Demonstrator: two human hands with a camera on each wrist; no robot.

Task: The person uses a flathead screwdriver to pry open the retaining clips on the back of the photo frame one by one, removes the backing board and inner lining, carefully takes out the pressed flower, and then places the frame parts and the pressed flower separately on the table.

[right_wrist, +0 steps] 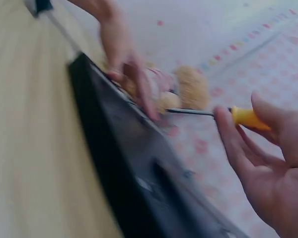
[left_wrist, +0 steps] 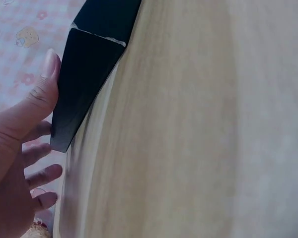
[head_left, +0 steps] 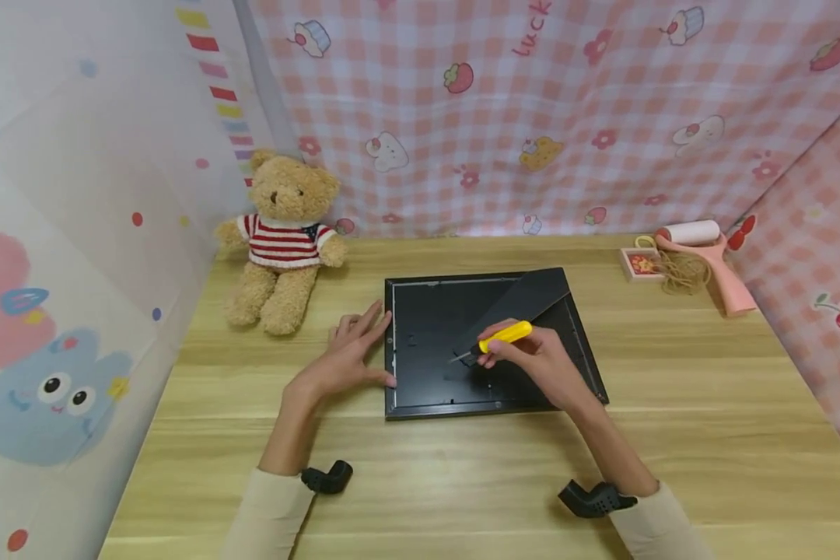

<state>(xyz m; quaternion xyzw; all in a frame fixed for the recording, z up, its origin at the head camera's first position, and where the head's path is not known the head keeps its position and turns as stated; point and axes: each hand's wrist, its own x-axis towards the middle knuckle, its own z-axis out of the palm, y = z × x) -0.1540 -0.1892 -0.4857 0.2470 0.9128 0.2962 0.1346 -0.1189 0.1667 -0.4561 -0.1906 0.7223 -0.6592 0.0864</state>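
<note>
- While the teddy bear [head_left: 281, 241] sits at far left, the left hand [head_left: 350, 354], fingers straight, presses the left edge of the picture frame [head_left: 427, 350], which lies face down at table centre.
- Right hand [head_left: 532, 362] grips a yellow screwdriver [head_left: 505, 336], tip on the backing.
- Backing board still seated; its stand flap [head_left: 525, 299] raised; removal seemingly just beginning.
- Lint roller [head_left: 700, 249] at far right.

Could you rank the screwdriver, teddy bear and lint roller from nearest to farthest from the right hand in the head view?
From the right hand:
1. Screwdriver, held in it over the black frame.
2. Lint roller, at the far right.
3. Teddy bear, at the far left.
</note>
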